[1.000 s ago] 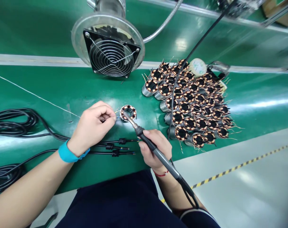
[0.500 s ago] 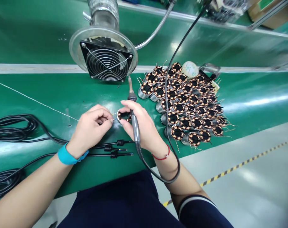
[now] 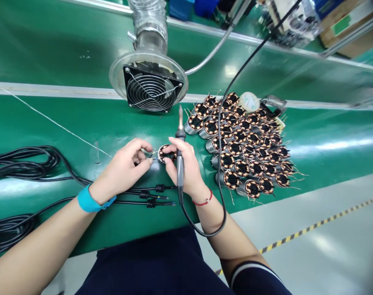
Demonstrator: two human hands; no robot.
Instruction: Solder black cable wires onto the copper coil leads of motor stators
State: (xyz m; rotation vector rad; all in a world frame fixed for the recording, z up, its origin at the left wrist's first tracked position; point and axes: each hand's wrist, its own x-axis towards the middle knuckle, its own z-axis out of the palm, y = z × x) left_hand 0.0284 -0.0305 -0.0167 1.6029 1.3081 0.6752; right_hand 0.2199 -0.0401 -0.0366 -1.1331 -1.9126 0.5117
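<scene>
My right hand (image 3: 186, 166) has a soldering iron (image 3: 180, 164) lying across it, tip pointing up and away. Its thumb and forefinger also grip a copper-wound motor stator (image 3: 162, 153), partly hidden by the fingers. Just left of the stator, my left hand (image 3: 129, 166) is closed in a pinch on a thin wire (image 3: 153, 158) that reaches to the stator's edge. A long strand of solder wire (image 3: 55, 123) runs in from the far left and passes behind this hand. Below the hands lie black cable ends (image 3: 151, 203) with stripped, coloured leads.
Several rows of wound stators (image 3: 238, 147) in metal rings stand to the right. A fume extractor fan (image 3: 152, 92) faces me at the back. Black coiled cables (image 3: 26, 164) lie on the left. The iron's cord (image 3: 220, 147) loops over the stators.
The camera view has shifted, so the bench appears lower and further right. My left fingers have spread slightly around the wire; both hands stay at the stator.
</scene>
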